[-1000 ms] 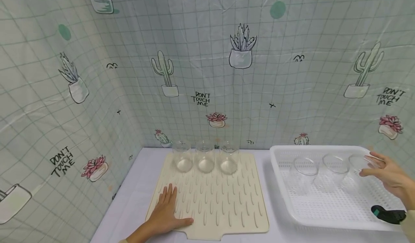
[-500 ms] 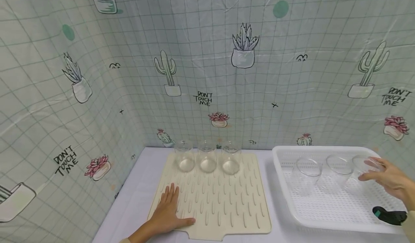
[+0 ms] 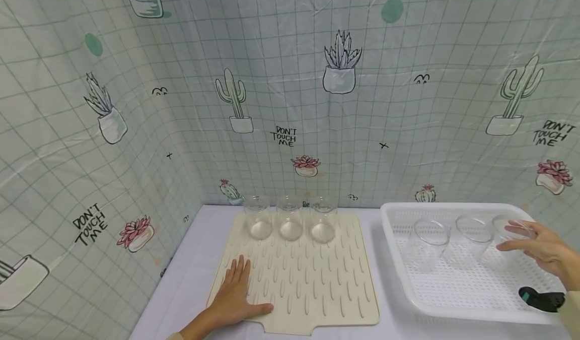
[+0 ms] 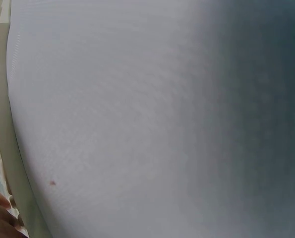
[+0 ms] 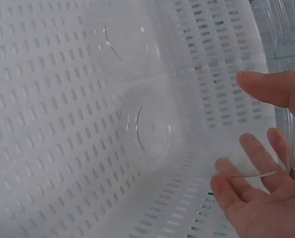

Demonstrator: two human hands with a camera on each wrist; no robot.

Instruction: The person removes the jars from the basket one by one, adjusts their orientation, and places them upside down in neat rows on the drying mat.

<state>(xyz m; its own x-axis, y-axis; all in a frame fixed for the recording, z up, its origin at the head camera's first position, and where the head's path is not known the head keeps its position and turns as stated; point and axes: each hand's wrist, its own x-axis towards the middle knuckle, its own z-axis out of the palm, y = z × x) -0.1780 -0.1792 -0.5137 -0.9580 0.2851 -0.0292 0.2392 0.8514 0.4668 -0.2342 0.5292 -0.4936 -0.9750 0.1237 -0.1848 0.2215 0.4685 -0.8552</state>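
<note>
My left hand (image 3: 235, 294) lies flat, fingers straight, on the near left corner of a cream ribbed drying mat (image 3: 317, 289); the left wrist view shows the mat's edge (image 4: 13, 163). Three clear glasses (image 3: 290, 219) stand in a row at the mat's far edge. A white perforated basket (image 3: 453, 304) to the right holds three more glasses. My right hand (image 3: 506, 236) reaches in around the rightmost glass (image 3: 498, 229), thumb and fingers spread on either side. In the right wrist view, that hand (image 5: 244, 109) has fingers (image 5: 256, 144) showing through the glass wall (image 5: 291, 144); no firm grip shows.
The other two basket glasses (image 3: 428, 242) (image 3: 473, 234) stand left of my right hand. A cactus-print curtain walls the back and left. White tablecloth (image 4: 162, 124) covers the table. A black and teal device (image 3: 541, 298) sits at my right wrist.
My right hand has crept slightly left and down at the rightmost basket glass. The left hand has stayed flat on the mat.
</note>
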